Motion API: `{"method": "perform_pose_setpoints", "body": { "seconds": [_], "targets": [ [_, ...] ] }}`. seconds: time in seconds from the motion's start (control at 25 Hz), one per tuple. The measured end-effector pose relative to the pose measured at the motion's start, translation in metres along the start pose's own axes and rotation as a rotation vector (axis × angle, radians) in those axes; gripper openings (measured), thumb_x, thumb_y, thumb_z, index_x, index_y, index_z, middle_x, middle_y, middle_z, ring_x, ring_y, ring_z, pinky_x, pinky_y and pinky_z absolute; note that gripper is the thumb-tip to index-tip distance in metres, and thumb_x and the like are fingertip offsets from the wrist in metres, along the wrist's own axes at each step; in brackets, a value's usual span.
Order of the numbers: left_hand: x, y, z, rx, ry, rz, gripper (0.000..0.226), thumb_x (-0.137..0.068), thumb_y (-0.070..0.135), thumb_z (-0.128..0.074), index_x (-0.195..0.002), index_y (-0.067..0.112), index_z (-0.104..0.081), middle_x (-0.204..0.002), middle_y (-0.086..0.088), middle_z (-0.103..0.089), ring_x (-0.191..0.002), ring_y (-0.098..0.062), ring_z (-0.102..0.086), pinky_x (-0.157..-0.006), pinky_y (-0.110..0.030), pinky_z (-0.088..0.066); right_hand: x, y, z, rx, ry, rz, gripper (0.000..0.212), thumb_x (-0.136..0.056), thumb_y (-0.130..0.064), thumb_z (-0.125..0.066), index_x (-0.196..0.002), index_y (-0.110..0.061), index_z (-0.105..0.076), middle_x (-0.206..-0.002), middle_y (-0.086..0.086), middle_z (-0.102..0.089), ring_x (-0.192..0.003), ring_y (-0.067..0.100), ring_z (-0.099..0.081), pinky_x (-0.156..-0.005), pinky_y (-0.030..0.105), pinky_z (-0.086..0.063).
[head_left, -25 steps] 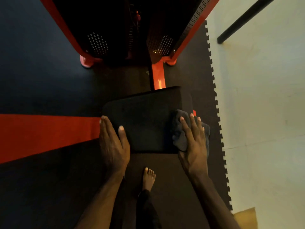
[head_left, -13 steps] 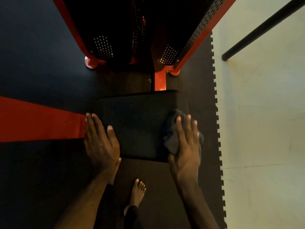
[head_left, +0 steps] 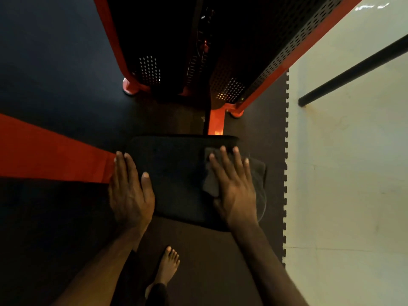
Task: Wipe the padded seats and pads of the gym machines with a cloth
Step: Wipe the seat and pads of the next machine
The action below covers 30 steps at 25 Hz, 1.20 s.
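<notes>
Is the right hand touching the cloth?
Touching. The head view shows the right hand lying flat, fingers spread, on the dark cloth, pressing it onto the seat pad.

One padded seat [head_left: 176, 173], one cloth [head_left: 212, 180], two hands, one bare foot [head_left: 169, 265].

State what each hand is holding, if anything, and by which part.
Neither hand grips anything. The right hand presses flat on the middle of the dark cloth, fingers straight. The left hand rests flat on the seat pad's left edge.
</notes>
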State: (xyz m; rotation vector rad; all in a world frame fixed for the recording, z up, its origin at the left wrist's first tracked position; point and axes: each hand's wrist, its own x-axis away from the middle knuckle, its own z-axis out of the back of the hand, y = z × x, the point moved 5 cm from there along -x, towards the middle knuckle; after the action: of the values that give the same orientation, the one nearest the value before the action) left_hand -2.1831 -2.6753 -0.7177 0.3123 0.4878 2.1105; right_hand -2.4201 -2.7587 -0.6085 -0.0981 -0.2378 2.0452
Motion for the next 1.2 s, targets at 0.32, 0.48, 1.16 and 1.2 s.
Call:
{"method": "perform_pose_setpoints", "body": {
  "seconds": [0.32,0.48,1.16,1.2],
  "targets": [
    [0.0,0.001,0.001,-0.001,-0.009,0.013,0.068,-0.111,0.046,-0.024,-0.168,0.011,-0.016,-0.177,-0.008,-0.011,-0.163,-0.025,-0.013,-0.125,-0.051,-0.029,0.002,0.004,0.002,-0.084,0.03,-0.015,0.096,-0.081,-0.02,-0.078,-0.165,-0.021,-0.03,-0.175,0.004,-0.015,-0.163,0.029,-0.003,-0.129,0.058,-0.02],
    [0.001,-0.001,0.0,0.002,-0.009,0.03,0.068,-0.111,0.047,-0.025,-0.169,0.013,-0.014,-0.177,-0.006,-0.009,-0.163,-0.024,-0.013,-0.122,-0.052,-0.03,-0.024,0.049,0.014,-0.331,0.078,-0.247,0.082,-0.094,-0.049,-0.057,-0.166,-0.026,-0.025,-0.176,-0.004,-0.013,-0.163,0.021,-0.006,-0.129,0.04,-0.026],
    [0.002,-0.002,0.001,0.015,0.077,0.01,0.066,-0.11,0.043,-0.034,-0.167,0.012,-0.023,-0.176,-0.007,-0.016,-0.161,-0.024,-0.021,-0.116,-0.049,-0.038,-0.066,0.026,0.012,0.1,-0.112,0.107,0.092,-0.085,-0.027,-0.075,-0.165,-0.02,-0.03,-0.173,0.007,-0.023,-0.162,0.031,-0.007,-0.131,0.055,-0.013],
    [0.002,-0.002,0.001,0.017,0.079,0.009,0.067,-0.11,0.043,-0.034,-0.167,0.011,-0.023,-0.176,-0.007,-0.016,-0.161,-0.024,-0.021,-0.117,-0.048,-0.037,-0.066,0.031,0.015,0.054,-0.095,0.046,0.089,-0.087,-0.03,-0.07,-0.165,-0.021,-0.029,-0.174,0.005,-0.021,-0.163,0.029,-0.005,-0.131,0.054,-0.012]
  ]
}}
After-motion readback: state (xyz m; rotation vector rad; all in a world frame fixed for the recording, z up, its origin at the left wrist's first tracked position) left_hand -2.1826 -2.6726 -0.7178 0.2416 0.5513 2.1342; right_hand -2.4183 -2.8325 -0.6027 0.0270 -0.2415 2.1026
